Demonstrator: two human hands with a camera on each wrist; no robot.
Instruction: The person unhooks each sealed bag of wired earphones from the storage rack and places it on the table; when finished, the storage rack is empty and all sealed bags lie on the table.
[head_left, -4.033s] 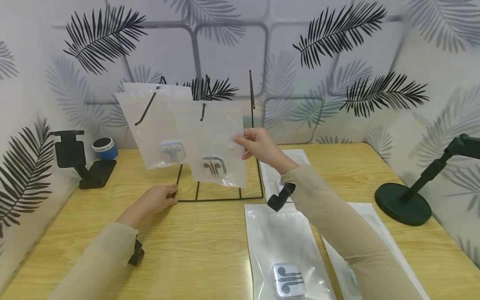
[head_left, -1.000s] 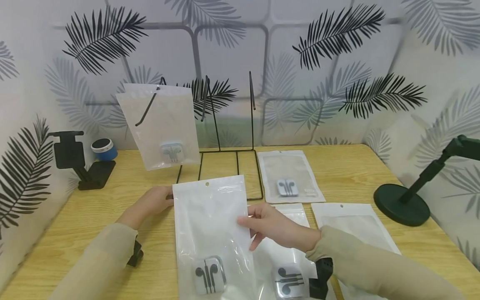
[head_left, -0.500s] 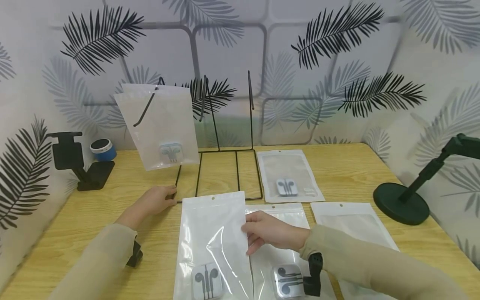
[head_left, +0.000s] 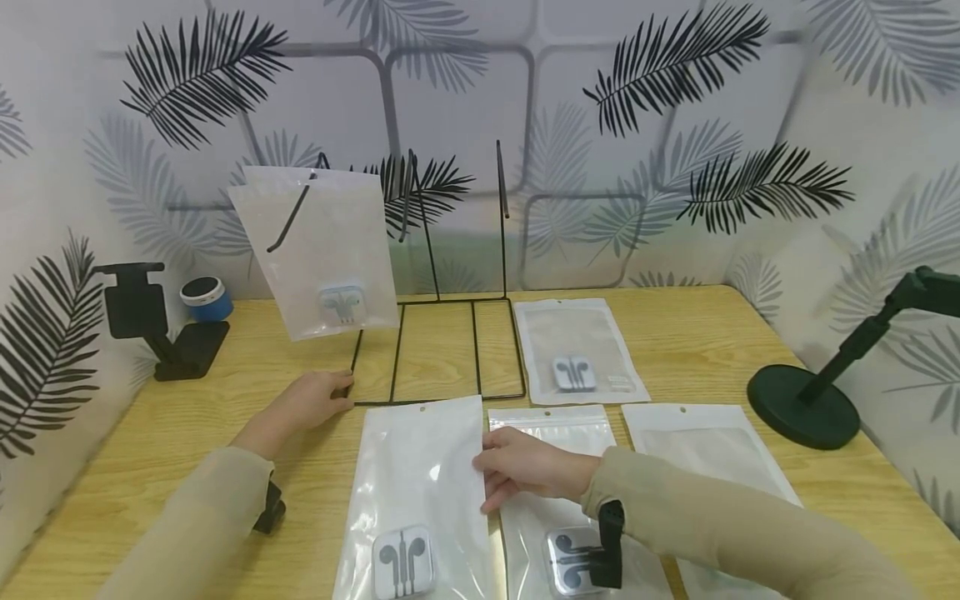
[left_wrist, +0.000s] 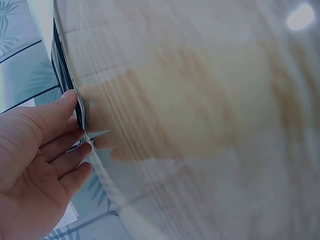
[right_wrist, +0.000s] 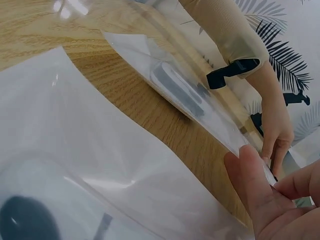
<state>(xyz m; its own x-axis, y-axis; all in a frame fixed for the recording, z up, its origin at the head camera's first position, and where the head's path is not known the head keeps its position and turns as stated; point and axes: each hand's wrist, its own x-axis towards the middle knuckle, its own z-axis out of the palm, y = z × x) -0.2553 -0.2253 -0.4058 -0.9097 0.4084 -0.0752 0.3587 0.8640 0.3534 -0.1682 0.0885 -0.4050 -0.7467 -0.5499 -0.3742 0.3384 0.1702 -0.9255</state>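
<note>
My right hand (head_left: 528, 462) pinches the right edge of a white clear-front bag of earphones (head_left: 420, 467) by its upper part. That bag lies on the table in front of the wire rack, its earphone case (head_left: 403, 560) near the bottom. With thumb and fingers, my left hand (head_left: 303, 408) grips the black wire rack (head_left: 502, 397) at its front left base corner; the left wrist view shows its fingertips on the dark wire. From the rack's left hook hang white earphone bags (head_left: 322, 242), overlapping. No bag hangs on the other hooks.
Three more earphone bags lie on the right: one beside the rack (head_left: 577, 325), one (head_left: 555, 421) partly under my right hand, one (head_left: 712, 442) partly under my right sleeve. A phone stand (head_left: 138, 312) and blue speaker (head_left: 208, 300) stand left; a black round-based stand (head_left: 804, 406) stands right.
My right hand has taken the earphone bag off the rack's middle hook, brought it down towards me and lowered it onto the table. My left hand has stayed at the rack's corner.
</note>
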